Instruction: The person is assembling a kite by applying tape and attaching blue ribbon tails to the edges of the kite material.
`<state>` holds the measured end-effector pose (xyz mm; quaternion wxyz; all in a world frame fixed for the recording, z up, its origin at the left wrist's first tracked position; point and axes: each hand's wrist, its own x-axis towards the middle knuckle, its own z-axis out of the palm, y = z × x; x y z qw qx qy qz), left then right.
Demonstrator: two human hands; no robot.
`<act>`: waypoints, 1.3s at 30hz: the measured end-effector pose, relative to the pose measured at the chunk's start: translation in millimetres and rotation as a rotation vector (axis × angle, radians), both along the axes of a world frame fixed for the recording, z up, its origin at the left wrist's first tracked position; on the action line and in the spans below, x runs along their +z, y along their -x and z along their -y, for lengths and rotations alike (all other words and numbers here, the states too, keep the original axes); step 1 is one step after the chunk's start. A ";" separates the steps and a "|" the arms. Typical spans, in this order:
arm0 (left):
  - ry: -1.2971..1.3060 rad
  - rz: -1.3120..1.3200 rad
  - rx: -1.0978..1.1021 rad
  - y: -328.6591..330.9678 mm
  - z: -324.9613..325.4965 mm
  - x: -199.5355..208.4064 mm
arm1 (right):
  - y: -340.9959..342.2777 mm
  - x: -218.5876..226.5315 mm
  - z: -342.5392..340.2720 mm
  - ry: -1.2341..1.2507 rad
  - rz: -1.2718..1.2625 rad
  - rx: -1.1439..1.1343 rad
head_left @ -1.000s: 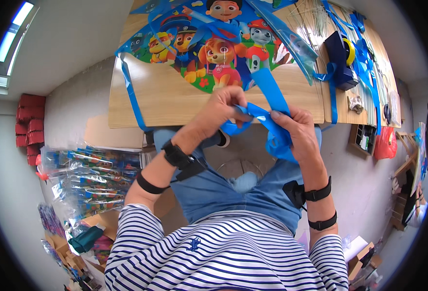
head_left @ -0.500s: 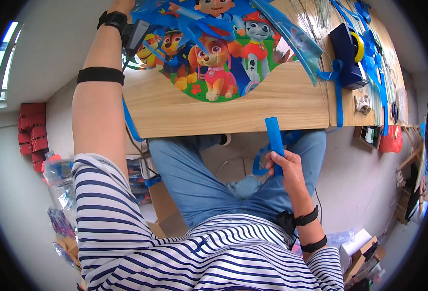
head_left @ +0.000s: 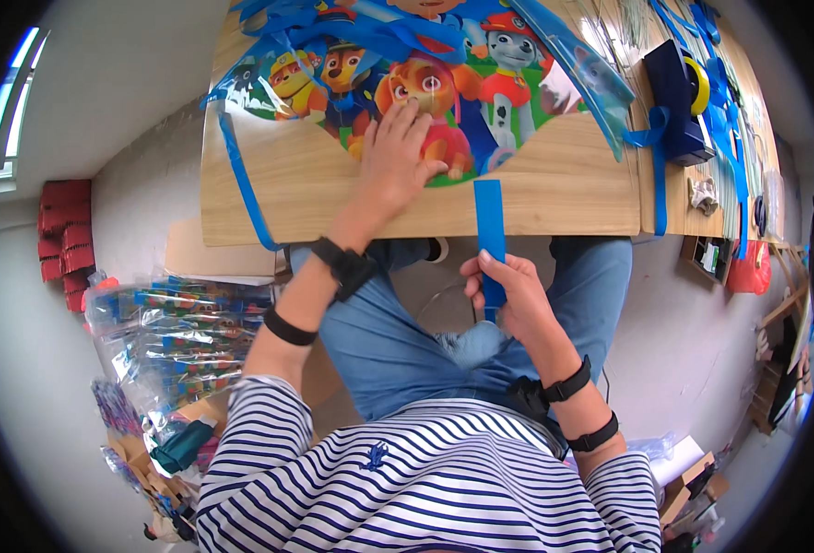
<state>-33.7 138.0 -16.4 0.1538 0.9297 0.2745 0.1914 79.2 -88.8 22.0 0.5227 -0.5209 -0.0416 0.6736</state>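
Note:
A glossy plastic sheet [head_left: 508, 97] printed with cartoon puppies lies on the wooden table [head_left: 573, 198], its lower edge curved. My left hand [head_left: 393, 158] rests on the printed puppy near that edge, fingers stretched out and holding nothing. Between the thumb and fingers of my right hand [head_left: 515, 290] is a flat blue ribbon [head_left: 489, 212]. The ribbon's free end points up over the table's front edge, and its lower part hangs down toward my lap. More loose blue ribbon lies across the upper part of the sheet.
To the right stands a dark blue tape dispenser [head_left: 672, 115] with a yellow roll [head_left: 698, 86]. A blue ribbon [head_left: 244, 182] runs over the table's left front. Packed plastic bags [head_left: 186, 323] are piled at lower left, and red bundles [head_left: 66, 235] are stacked by the wall.
My left hand has come back from the sheet's far left and now lies on its lower middle. My right hand has moved slightly up and left with the blue ribbon.

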 end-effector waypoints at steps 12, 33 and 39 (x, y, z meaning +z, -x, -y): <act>0.083 0.164 0.088 33.9 92.7 23.4 | 27.4 -30.5 -2.2 0.026 -0.188 -0.001; 0.096 0.085 0.031 21.3 137.3 16.4 | 32.5 -40.9 -3.4 0.052 -0.207 -0.100; 0.085 0.085 0.031 20.5 137.0 17.3 | 35.5 -45.0 -3.0 0.041 -0.212 -0.156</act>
